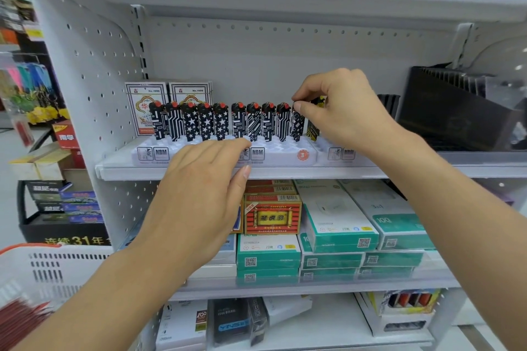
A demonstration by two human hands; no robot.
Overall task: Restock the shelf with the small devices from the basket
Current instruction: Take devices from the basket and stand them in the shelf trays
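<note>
**Hands at the lighter tray, middle shelf**

Right hand (339, 105): raised at the back row of the white plastic display tray (285, 152), thumb and forefinger pinching the top of a black-and-white diamond-patterned lighter (297, 125), which stands upright at the right end of the row.

Left hand (199, 194): lower and to the left, well apart from the right hand, fingers straight and relaxed, fingertips resting on the tray's front edge; holds nothing.

Row of black-and-white patterned lighters with red caps (216, 122): upright in the tray's rear slots, running left from the pinched lighter, above the left hand.

White metal shelf (427, 171): carries the tray.

White slotted plastic basket with orange rim (57, 265): lower left, beside the left forearm.

Two white playing-card boxes (145, 102): behind the row's left end.

Green-and-white boxes (336, 225): stacked on the shelf below.
</note>
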